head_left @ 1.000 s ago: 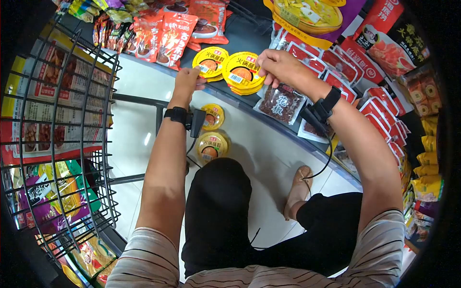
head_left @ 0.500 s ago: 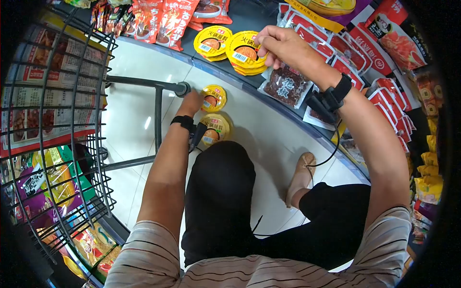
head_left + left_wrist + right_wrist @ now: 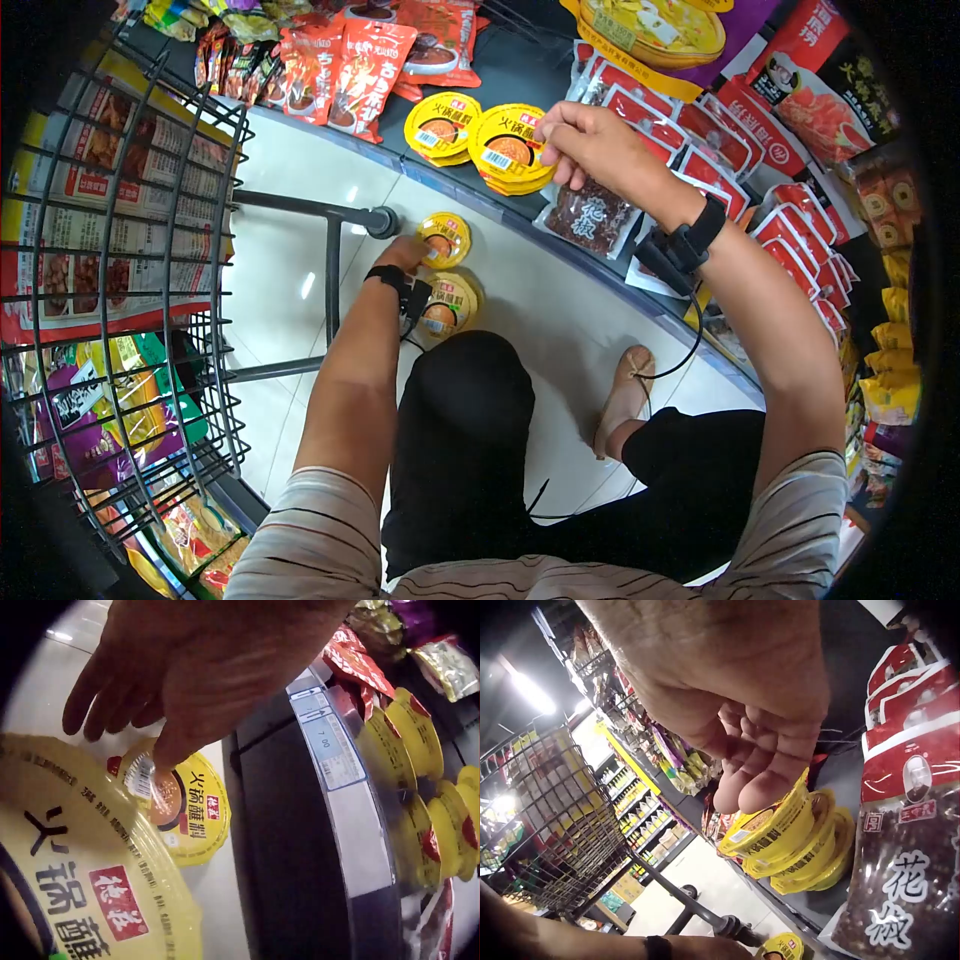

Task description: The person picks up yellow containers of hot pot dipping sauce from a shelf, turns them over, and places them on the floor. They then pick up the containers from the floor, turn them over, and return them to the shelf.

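Two yellow round tubs lie on the white floor below the shelf: one farther out (image 3: 444, 238), one nearer my knee (image 3: 447, 303). My left hand (image 3: 408, 251) reaches down with straight fingers. One fingertip (image 3: 161, 754) touches the farther tub (image 3: 184, 806), and the nearer tub (image 3: 75, 885) fills the lower left of the left wrist view. My right hand (image 3: 572, 138) is up at a stack of the same tubs (image 3: 508, 152) on the dark shelf. Its curled fingers (image 3: 754, 784) grip the rim of the top tub (image 3: 776, 825), which tilts up off the stack.
A second tub stack (image 3: 440, 126) and red snack bags (image 3: 350, 70) lie left on the shelf (image 3: 300, 847). A dark peppercorn bag (image 3: 588, 215) sits under my right wrist. A wire basket cart (image 3: 140, 260) stands left, its bar (image 3: 310, 210) near my left hand. My knee (image 3: 460, 400) is below.
My left hand left the shelf stack and dropped to the floor, and now touches the farther tub there. My right hand has stayed on the shelf stack.
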{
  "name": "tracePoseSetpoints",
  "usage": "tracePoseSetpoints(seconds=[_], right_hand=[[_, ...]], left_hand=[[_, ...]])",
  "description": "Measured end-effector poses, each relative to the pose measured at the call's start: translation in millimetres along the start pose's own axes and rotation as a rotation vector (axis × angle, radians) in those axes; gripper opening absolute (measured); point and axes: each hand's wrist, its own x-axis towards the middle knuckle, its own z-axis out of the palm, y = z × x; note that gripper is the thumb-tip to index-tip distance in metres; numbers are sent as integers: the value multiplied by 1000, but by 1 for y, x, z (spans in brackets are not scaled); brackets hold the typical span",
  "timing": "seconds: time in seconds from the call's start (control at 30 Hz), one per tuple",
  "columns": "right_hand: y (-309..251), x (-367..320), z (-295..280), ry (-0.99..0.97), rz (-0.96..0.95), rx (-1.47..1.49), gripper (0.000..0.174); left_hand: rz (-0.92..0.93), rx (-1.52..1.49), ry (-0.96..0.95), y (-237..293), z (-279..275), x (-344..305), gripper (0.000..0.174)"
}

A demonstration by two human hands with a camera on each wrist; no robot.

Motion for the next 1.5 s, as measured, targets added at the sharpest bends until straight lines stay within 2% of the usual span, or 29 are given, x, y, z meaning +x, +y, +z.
tracePoseSetpoints(seconds=[0.03,0.07,0.37,0.47,0.57,0.67,0.77,0.9,1.03,1.27,1.5], right_hand=[[0,-1,1,4,8,-3,20],[-1,-1,2,7,15,-7,20],[4,2,2,13,17,-4,19],[3,2,2,23,38,-13,19],[4,4,3,20,34,-13,20],[1,6,1,18,8,-24,21],[0,7,2,31,-2,-18,22],[-3,6,8,0,-26,-39,23],[-15,3,19,-93,10,3,26],[-35,2,29,-172,-29,135,36],[-33,9,6,-32,-159,238,36]], left_hand=[[-68,-108,-60,6,-3,-11,32],[-79,-81,-69,14,-6,-21,31],[-31,-146,-102,-6,9,23,31],[15,-215,-74,15,8,8,30],[136,-177,29,25,6,-4,30],[166,-117,115,39,-9,-48,31],[280,-242,203,37,-21,-103,28],[355,-680,69,26,-31,-160,21],[472,-848,23,55,-44,-209,19],[694,-899,56,113,-50,-234,17],[769,-894,106,164,-49,-227,16]])
